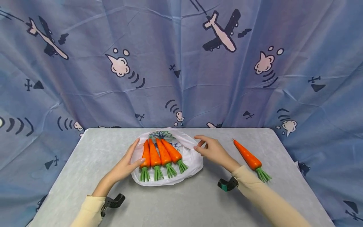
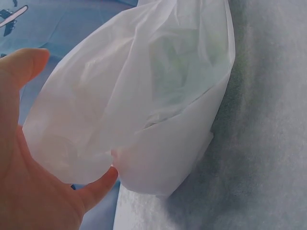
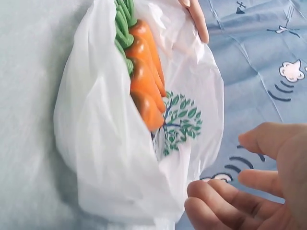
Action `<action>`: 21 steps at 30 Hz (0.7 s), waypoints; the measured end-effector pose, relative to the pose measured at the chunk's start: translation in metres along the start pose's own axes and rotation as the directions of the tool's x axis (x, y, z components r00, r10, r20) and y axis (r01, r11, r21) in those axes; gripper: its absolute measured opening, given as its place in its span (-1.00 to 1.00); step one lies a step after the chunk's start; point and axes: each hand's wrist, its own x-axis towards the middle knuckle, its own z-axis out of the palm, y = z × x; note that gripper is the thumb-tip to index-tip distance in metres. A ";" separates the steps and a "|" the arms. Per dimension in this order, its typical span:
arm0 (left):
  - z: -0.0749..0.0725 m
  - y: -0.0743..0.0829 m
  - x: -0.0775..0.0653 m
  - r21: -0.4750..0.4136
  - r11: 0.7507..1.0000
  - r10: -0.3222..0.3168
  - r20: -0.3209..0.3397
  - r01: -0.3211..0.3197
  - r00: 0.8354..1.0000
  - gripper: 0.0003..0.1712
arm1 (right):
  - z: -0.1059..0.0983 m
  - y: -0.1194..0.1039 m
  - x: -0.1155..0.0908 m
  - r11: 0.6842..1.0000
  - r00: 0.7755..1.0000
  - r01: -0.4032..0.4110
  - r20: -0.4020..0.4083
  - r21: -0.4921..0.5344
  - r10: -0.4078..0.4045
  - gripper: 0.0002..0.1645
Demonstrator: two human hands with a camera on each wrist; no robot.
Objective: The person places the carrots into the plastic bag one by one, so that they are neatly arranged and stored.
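Note:
A white plastic bag [image 1: 194,165] with a printed tree lies on the table, its mouth spread wide. Several orange carrots [image 1: 155,157] with green stem ends rest side by side in it. My left hand [image 1: 123,168] is at the bag's left rim, fingers fairly straight and spread, the thumb reaching over the rim beside the leftmost carrot. Just off the right rim, my right hand [image 1: 214,153] has loosely bent fingers with nothing between them; whether a fingertip touches the plastic I cannot tell. In the left wrist view the bag's side [image 2: 158,158] hides the carrots.
Another carrot [image 1: 248,154] lies on the right of the grey-white table [image 1: 170,208], beyond my right forearm. A blue curtain [image 1: 181,78] with printed airplanes hangs behind the table's far edge. Dark bands [image 1: 228,184] are on both wrists.

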 end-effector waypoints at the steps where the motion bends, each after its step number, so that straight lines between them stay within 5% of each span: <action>1: 0.000 0.000 0.000 0.000 1.000 -0.001 0.001 0.001 1.000 -0.01 | -0.002 0.003 -0.002 1.000 1.000 0.002 -0.005 0.001 -0.002 -0.41; 21: 0.000 0.000 0.000 -0.001 1.000 0.000 0.001 0.000 1.000 0.00 | -0.047 0.080 -0.057 0.995 0.988 -0.089 -0.126 -0.035 0.084 -0.37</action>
